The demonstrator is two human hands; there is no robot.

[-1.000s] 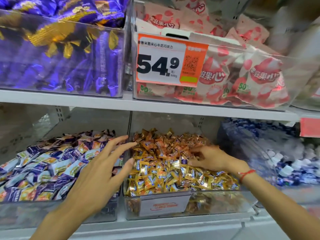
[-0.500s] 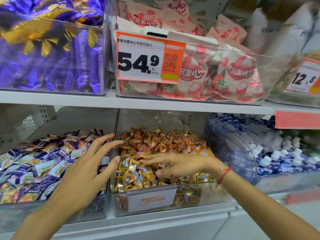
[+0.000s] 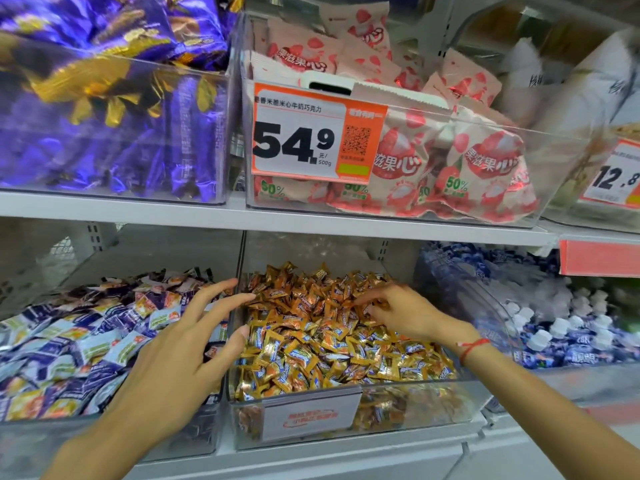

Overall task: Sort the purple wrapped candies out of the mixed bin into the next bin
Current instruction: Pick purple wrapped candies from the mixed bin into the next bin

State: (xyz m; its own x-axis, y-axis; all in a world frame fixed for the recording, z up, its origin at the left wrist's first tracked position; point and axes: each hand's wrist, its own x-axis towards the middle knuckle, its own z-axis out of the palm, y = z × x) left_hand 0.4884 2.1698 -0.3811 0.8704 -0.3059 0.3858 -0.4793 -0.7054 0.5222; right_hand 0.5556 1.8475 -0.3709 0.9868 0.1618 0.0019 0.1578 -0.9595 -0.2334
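Shelf bin (image 3: 239, 403): jumbled candies (image 3: 311, 344)

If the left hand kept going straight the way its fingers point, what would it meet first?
Most likely the orange wrapped candies at the near-left of the middle bin: the left hand points up-right across the divider, fingertips already over them. Its height above them is unclear.

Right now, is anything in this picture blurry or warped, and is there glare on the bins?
Head view: shelf edges bow from the wide-angle lens; the top-left purple packs and right-edge price tag are smeared; the clear upper bin front carries hazy reflections; both hands, left and right, look fairly sharp.
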